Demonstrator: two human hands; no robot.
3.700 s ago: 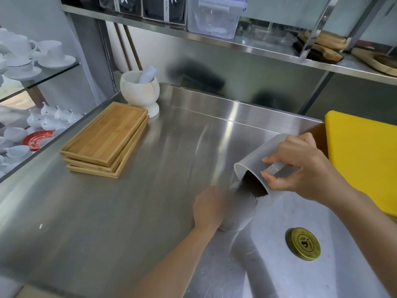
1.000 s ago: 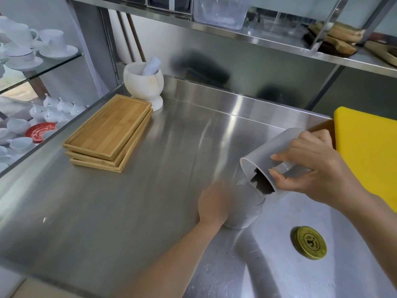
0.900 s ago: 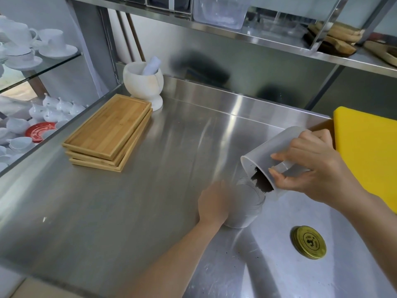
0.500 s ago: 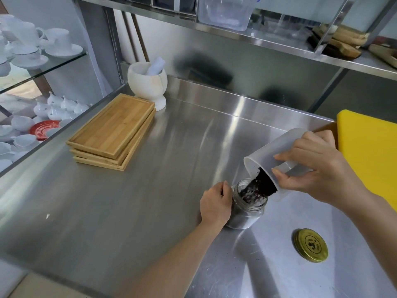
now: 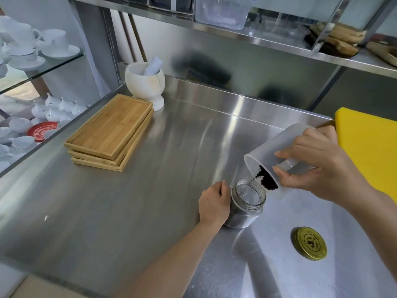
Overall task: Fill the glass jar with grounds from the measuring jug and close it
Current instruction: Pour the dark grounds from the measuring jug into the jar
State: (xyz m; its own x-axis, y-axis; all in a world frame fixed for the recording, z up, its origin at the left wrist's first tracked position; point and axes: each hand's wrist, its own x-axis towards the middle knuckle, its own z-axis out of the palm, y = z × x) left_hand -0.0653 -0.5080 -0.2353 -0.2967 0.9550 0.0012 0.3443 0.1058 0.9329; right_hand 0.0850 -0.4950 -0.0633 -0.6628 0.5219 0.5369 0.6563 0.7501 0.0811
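Gold lid (image 5: 310,243) lies flat on the steel counter (image 5: 129,211), nearest me, right of the glass jar (image 5: 247,203), apart from it. Left hand (image 5: 213,204) wraps the jar's left side, steadying it upright. Right hand (image 5: 315,166) clamps the measuring jug (image 5: 270,155) by its handle, tipped, lip just above the jar's right rim, grounds (image 5: 265,178) bunched at the lip. I'd centre the lip over the mouth and tip slowly; specks already litter the counter. Wooden trays (image 5: 111,130) sit far left.

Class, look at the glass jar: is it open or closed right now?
Open. The glass jar shows a bare threaded mouth, and its gold lid lies flat on the counter, apart from it.
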